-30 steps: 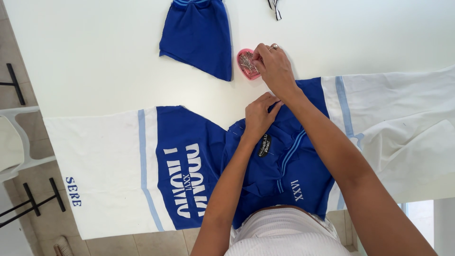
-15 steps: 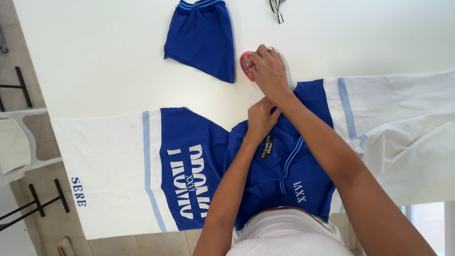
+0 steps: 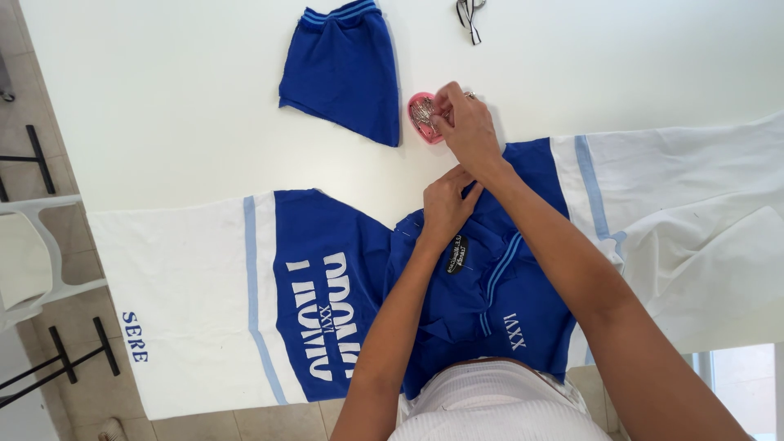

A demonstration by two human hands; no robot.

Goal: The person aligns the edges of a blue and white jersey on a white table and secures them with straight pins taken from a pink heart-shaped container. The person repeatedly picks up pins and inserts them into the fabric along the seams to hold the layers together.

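A blue and white garment [image 3: 327, 294] with white lettering lies spread across the white table [image 3: 163, 98]. My left hand [image 3: 447, 204] presses down on the blue fabric near the collar, fingers pinching a fold. My right hand [image 3: 461, 122] reaches out to a small pink pin holder [image 3: 421, 114] just beyond the garment, fingertips closed on something among the pins; what they grip is too small to tell. A black label [image 3: 457, 253] sits on the fabric below my left hand.
A separate blue fabric piece [image 3: 347, 69] with striped trim lies further back on the table. Black-handled scissors [image 3: 469, 16] rest at the far edge. A white chair [image 3: 33, 261] stands to the left on a tiled floor.
My right hand has stayed at the pink pin holder, fingers shifting over the pins. My left hand keeps holding the fabric fold. The view has shifted slightly.
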